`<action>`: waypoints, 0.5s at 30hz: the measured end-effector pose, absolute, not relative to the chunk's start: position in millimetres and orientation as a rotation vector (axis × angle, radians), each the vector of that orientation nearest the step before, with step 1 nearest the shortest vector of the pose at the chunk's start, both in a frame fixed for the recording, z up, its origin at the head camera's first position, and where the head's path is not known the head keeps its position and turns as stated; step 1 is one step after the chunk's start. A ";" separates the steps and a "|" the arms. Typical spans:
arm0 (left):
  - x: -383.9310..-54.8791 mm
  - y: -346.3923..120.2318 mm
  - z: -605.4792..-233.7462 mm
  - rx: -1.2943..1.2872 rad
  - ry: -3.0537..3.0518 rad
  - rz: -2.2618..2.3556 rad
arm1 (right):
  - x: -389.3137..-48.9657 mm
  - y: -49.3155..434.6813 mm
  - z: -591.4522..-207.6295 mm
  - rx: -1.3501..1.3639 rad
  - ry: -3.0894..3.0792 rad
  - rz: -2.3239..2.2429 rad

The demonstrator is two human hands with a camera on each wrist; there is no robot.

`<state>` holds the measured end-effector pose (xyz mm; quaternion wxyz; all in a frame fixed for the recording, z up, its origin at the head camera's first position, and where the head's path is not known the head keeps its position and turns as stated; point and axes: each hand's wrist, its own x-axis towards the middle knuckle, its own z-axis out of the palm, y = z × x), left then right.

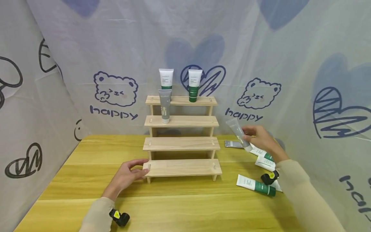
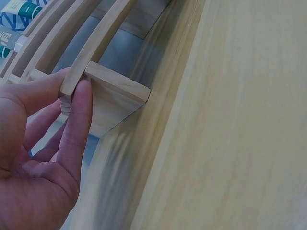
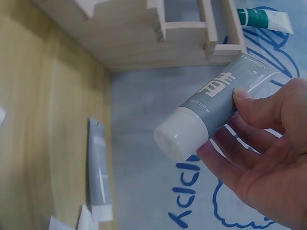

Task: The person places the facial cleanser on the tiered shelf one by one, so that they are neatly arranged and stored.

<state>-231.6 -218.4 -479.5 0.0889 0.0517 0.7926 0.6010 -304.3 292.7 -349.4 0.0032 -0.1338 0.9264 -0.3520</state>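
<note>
My right hand [image 1: 261, 139] holds a grey tube [image 1: 238, 132] with a white cap, tilted with the cap down, in the air right of the wooden step shelf [image 1: 182, 143]. In the right wrist view the thumb lies on the grey tube [image 3: 218, 91] and the fingers are behind it. My left hand [image 1: 127, 175] pinches the left end of the lowest shelf board [image 2: 98, 40] between thumb and fingers. Another grey tube [image 1: 165, 108] stands cap down on the second board from the top. Two white-and-green tubes, one left [image 1: 166, 78] and one right [image 1: 195, 84], stand on the top board.
On the wooden table [image 1: 185, 206], right of the shelf, lie a grey tube [image 1: 233, 144] and several white-and-green tubes, the nearest one [image 1: 255, 185] at the front. A printed curtain [image 1: 116, 48] hangs behind the shelf and along both sides.
</note>
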 end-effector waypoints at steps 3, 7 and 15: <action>-231.1 -218.7 -479.9 0.154 2.367 1.786 | -305.4 287.1 -343.6 -0.398 2.903 -1.118; -230.7 -218.9 -479.9 0.156 2.369 1.791 | -307.9 276.4 -335.8 -0.380 2.902 -1.149; -230.8 -219.3 -479.4 0.155 2.365 1.788 | -313.8 252.8 -328.0 -0.488 2.895 -1.296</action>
